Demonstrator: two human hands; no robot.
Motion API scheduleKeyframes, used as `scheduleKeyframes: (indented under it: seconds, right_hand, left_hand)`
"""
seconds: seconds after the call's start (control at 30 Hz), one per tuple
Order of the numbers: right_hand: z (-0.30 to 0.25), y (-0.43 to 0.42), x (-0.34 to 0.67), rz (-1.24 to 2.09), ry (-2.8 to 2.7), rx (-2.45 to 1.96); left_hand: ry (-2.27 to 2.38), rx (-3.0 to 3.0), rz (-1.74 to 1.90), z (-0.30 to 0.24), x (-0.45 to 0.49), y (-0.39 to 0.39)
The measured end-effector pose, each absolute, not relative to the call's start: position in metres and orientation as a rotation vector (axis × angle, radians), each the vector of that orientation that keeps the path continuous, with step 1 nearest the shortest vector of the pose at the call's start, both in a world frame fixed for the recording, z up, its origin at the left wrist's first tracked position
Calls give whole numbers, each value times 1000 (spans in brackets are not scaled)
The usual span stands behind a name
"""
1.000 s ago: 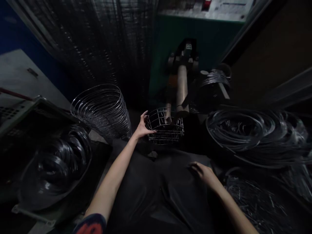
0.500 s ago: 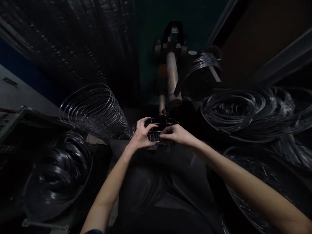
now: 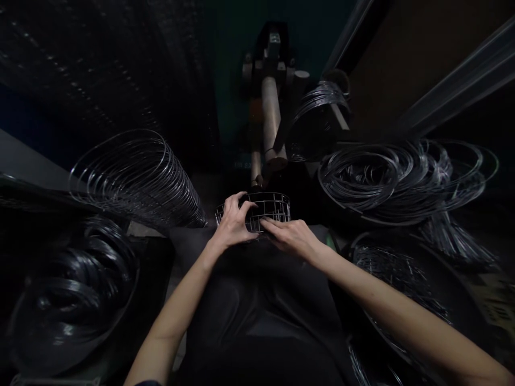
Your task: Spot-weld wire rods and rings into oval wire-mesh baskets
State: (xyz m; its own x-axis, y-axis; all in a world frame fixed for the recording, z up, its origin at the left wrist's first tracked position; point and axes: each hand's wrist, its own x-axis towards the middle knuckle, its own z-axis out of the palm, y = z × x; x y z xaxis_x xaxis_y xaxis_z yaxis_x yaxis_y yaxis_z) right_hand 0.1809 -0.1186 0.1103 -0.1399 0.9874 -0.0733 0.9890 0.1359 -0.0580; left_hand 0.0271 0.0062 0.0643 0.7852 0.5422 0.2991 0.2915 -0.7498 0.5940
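Note:
A small round wire basket sits just beyond my lap, below a machine's cylindrical shaft. My left hand grips the basket's near left rim, fingers curled over the wire. My right hand lies against the basket's near side, fingers stretched out and pressed on its lower wires. A dark apron covers my lap under both forearms.
A stack of wire rings leans at the left. Dark coils fill a tub at lower left. Loose wire hoops pile at the right, with more wire in a bin below. Another coil hangs beside the shaft.
My right hand rose from my lap and came onto the basket. My left hand shifted from the basket's side to grip its near rim. The view tilted down and left.

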Motion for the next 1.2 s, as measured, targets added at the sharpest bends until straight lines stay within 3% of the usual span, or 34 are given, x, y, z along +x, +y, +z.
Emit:
scheduleKeyframes:
  seconds: [0.7, 1.2]
  right_hand:
    - [113, -94, 207, 13, 2369, 2028]
    - [105, -84, 214, -9, 2433, 2278]
  left_hand:
    - [610, 2433, 670, 75, 50, 33]
    - [649, 2410, 625, 84, 62, 56]
